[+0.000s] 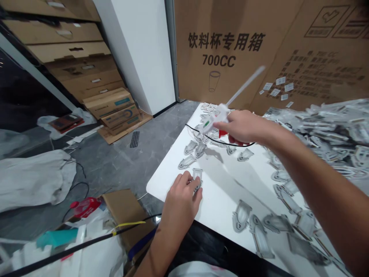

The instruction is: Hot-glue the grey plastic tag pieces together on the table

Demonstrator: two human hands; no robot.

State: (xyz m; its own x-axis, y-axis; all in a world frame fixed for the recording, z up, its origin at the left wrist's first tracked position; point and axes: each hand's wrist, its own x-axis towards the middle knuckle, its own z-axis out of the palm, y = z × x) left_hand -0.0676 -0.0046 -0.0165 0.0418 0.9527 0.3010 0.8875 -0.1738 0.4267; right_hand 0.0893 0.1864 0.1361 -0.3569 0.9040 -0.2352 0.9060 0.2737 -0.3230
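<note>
My right hand (240, 127) is wrapped round a white hot glue gun (220, 113) with a red trigger, held above the far part of the white table (215, 184). A long translucent glue stick (246, 85) juts from its back end, up and to the right. A thin black cord (219, 141) runs below it. Near the table's left front edge, my left hand (183, 194) pinches a small flat grey-and-clear plastic piece (197, 174) against the tabletop; fingers cover its lower part. Similar pieces (187, 161) lie just beyond that hand.
A big heap of like pieces (331, 130) covers the table's right side; several more (242, 215) lie along its front. Behind stands a large cardboard box (227, 19) with small labels stuck on it. A carton (127, 207) with plastic waste is at the lower left.
</note>
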